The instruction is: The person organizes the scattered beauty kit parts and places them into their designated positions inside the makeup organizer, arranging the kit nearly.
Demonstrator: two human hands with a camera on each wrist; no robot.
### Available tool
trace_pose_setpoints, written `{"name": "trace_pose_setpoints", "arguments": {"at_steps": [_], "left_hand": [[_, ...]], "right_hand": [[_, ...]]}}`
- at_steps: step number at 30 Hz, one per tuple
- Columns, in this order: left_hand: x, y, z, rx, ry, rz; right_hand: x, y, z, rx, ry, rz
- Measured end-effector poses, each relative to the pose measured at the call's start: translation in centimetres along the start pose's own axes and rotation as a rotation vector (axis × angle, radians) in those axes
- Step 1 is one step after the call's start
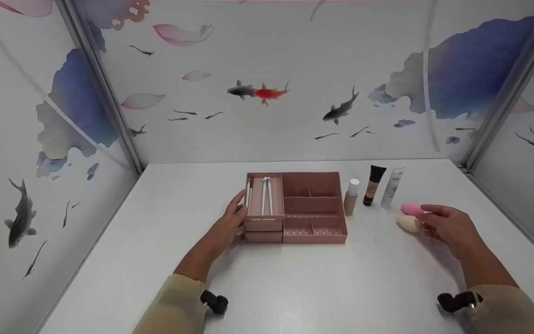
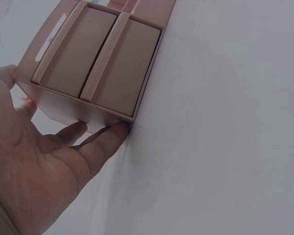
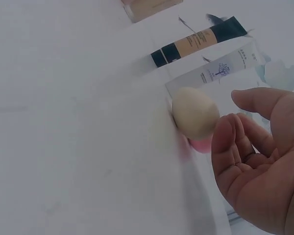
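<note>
Head view: from the wearer's head, facing forward and down; farthest off, so it takes in the left hand, the right hand, the table between and the wall beyond them. Left wrist view: close in, behind the left palm, facing along its fingers to the box, drawers slanted by camera roll. Right wrist view: close, beside the right palm, also rolled, facing past its fingertips to the sponges, tubes farther out. Overlap: head and left wrist share left hand and box; head and right wrist share right hand, sponges and tubes
</note>
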State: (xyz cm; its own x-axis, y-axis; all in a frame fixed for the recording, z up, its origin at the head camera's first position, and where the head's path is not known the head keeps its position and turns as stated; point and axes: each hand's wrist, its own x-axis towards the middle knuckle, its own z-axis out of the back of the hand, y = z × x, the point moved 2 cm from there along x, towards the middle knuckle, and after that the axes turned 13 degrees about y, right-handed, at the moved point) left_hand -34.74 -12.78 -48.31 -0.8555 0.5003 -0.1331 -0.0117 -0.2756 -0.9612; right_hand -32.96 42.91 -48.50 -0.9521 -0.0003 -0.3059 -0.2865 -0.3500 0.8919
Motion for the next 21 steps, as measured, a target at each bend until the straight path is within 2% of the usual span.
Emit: {"name": "trace_pose_setpoints", "arguments": {"at_steps": [11, 21], "left_hand": [[-0.24, -0.33, -0.26, -0.028, 0.012, 0.011], [-0.06, -0.28, -0.27, -0.024, 0.014, 0.002]], "right_hand": [[0.06, -0.66, 0.25, -0.083, 0.018, -0.082], [0.27, -1.02, 0.29, -0.075, 0.061, -0.105]]}}
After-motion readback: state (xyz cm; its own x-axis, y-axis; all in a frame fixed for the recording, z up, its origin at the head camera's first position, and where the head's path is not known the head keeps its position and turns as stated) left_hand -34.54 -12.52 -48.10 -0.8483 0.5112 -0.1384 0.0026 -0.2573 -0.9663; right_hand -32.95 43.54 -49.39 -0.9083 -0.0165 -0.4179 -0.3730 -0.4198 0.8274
